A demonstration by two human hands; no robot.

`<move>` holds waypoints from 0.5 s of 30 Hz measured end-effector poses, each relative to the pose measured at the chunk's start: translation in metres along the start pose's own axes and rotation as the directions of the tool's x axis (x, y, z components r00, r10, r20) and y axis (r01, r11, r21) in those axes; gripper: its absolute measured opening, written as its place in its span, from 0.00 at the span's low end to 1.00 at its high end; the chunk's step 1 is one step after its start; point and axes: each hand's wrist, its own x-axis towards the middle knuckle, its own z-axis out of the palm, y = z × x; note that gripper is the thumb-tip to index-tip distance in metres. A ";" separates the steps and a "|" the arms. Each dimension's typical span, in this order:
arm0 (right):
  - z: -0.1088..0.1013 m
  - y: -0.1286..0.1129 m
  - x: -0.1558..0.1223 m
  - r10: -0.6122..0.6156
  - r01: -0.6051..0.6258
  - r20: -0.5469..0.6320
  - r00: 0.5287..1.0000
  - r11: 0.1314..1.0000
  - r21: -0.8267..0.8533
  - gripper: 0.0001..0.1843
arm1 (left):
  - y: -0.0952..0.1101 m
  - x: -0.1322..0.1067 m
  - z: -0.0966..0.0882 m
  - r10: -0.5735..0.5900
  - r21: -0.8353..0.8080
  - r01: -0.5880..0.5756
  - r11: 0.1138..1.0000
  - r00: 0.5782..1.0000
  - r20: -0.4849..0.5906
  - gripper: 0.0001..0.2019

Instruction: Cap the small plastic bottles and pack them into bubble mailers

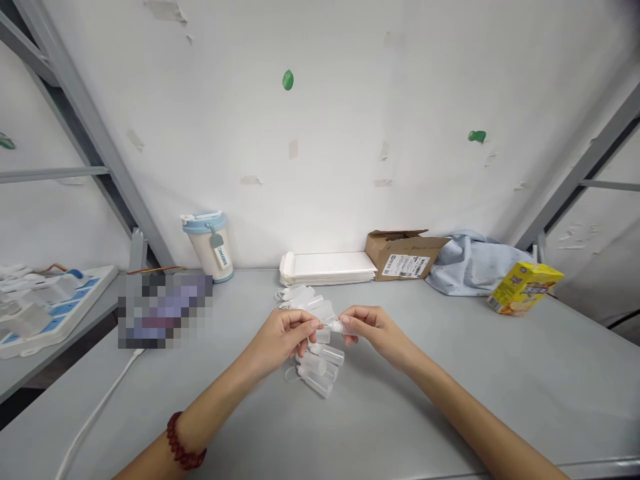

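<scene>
My left hand [284, 335] and my right hand [371, 329] meet over the middle of the grey table [450, 400]. Both pinch a small clear plastic vial [331, 327] between their fingertips, the left at its body, the right at its cap end. Under and behind the hands lies a loose pile of several similar clear vials [316, 365], some reaching back toward a stack of flat white trays [327, 267]. A red bead bracelet [183, 445] sits on my left wrist.
A white and blue tumbler [209, 245] stands at the back left, an open cardboard box [404, 255], a pale blue cloth [473, 263] and a yellow carton [524, 287] at the back right. A white cable [95, 417] runs along the left. Grey shelf frames flank both sides.
</scene>
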 end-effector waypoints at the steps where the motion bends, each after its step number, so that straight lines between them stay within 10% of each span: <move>1: 0.000 0.000 0.000 -0.001 0.001 0.000 1.000 1.000 0.000 0.15 | 0.000 0.000 0.000 0.001 0.004 -0.001 1.000 1.000 -0.002 0.14; 15: 0.004 -0.001 -0.001 0.029 -0.030 -0.015 0.999 0.999 -0.031 0.18 | 0.002 -0.001 0.005 0.079 0.054 -0.076 0.996 0.995 -0.056 0.14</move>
